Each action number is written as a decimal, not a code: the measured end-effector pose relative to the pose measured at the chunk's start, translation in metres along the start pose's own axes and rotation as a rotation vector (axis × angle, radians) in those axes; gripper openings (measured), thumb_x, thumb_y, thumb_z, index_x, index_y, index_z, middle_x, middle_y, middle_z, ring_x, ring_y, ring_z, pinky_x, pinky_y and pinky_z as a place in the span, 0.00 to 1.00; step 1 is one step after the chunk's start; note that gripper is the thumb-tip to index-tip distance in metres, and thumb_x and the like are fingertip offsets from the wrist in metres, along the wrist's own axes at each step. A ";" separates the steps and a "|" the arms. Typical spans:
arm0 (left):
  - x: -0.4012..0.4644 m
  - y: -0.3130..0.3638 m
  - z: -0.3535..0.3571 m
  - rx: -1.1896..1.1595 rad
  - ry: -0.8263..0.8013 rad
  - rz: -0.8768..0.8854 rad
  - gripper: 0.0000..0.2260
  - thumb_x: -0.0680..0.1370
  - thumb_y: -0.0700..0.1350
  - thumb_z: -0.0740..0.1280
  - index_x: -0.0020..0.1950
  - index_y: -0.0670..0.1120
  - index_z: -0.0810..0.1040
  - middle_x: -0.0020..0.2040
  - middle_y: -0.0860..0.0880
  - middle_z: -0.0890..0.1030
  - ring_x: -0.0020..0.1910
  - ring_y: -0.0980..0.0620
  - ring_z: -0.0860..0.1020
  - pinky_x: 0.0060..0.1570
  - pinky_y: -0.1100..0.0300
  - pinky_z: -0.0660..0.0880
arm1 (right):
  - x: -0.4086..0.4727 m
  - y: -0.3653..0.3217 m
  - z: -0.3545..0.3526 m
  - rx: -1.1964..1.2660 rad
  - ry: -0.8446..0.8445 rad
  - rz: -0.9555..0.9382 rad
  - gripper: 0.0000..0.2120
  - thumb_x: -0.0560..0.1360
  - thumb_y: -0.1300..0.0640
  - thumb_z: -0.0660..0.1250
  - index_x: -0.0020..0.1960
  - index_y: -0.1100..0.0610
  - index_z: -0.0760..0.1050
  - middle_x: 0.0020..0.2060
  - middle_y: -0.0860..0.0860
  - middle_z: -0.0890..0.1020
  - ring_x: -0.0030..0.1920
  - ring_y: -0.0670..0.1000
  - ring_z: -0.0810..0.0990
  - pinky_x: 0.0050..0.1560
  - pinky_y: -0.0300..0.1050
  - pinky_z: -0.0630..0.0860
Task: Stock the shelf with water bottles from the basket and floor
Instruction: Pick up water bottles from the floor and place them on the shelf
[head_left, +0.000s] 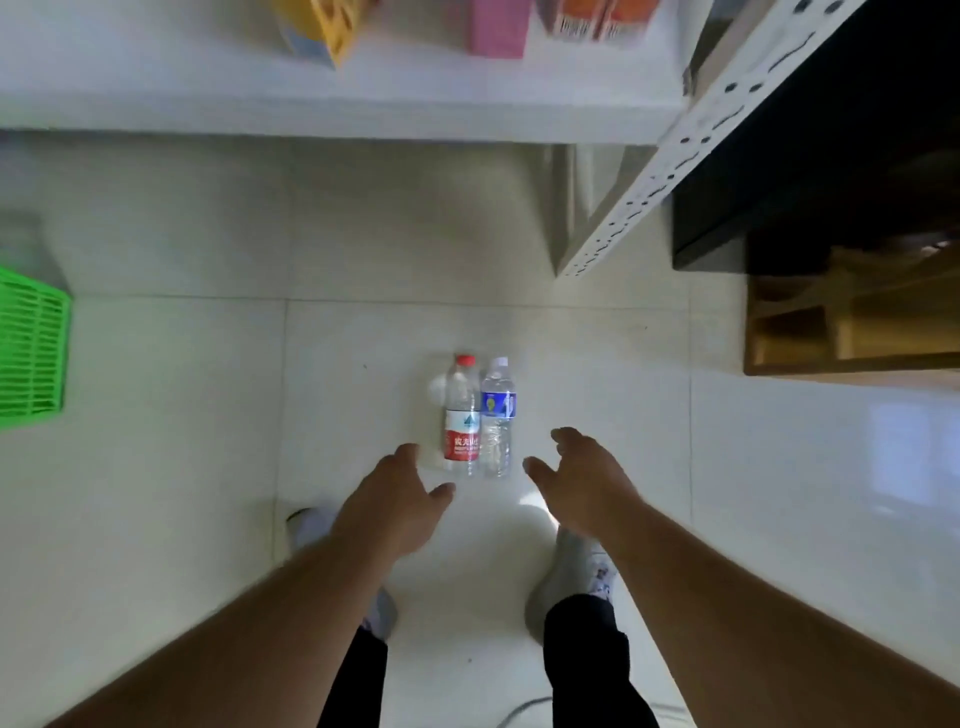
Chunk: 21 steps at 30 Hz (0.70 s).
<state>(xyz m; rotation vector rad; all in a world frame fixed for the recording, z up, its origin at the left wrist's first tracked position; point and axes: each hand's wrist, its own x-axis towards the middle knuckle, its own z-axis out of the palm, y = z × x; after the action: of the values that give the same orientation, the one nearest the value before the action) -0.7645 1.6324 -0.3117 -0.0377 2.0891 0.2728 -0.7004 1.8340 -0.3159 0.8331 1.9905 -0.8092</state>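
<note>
Two clear water bottles stand side by side on the pale floor tiles. The red-capped bottle (461, 415) has a red label; the white-capped bottle (497, 415) on its right has a blue label. My left hand (397, 493) hovers just below and left of them, fingers spread, holding nothing. My right hand (582, 475) is to the right of the bottles, also open and empty. Neither hand touches a bottle. A green basket (31, 353) shows at the left edge. The white shelf (332, 111) runs across the top.
Yellow, pink and orange boxes (498, 26) stand on the white shelf. A perforated white shelf post (675, 156) slants down at the right, beside a dark shelf unit and a wooden crate (852, 322). My shoes (571, 577) and dark trouser legs are below my hands.
</note>
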 end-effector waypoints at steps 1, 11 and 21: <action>0.028 -0.007 0.015 -0.023 0.000 0.000 0.34 0.77 0.61 0.66 0.77 0.48 0.60 0.74 0.45 0.70 0.70 0.45 0.71 0.66 0.54 0.69 | 0.028 0.004 0.016 0.036 0.014 0.010 0.31 0.79 0.41 0.62 0.77 0.53 0.61 0.71 0.53 0.72 0.69 0.54 0.73 0.67 0.48 0.70; 0.221 -0.045 0.130 -0.217 0.040 0.003 0.35 0.69 0.63 0.74 0.69 0.46 0.70 0.63 0.47 0.78 0.46 0.53 0.78 0.38 0.64 0.67 | 0.237 0.032 0.115 0.330 0.168 0.081 0.33 0.75 0.36 0.64 0.72 0.55 0.67 0.61 0.51 0.80 0.59 0.54 0.78 0.50 0.41 0.69; 0.263 -0.052 0.155 -0.394 -0.004 -0.012 0.26 0.66 0.54 0.78 0.60 0.48 0.77 0.48 0.52 0.82 0.40 0.58 0.79 0.31 0.64 0.72 | 0.285 0.027 0.136 0.467 0.115 0.084 0.22 0.68 0.36 0.72 0.40 0.55 0.75 0.27 0.47 0.72 0.24 0.49 0.69 0.24 0.37 0.64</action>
<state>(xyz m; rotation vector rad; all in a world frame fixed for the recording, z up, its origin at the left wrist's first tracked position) -0.7597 1.6366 -0.6214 -0.2843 2.0013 0.6726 -0.7500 1.8184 -0.6281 1.2438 1.8740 -1.2244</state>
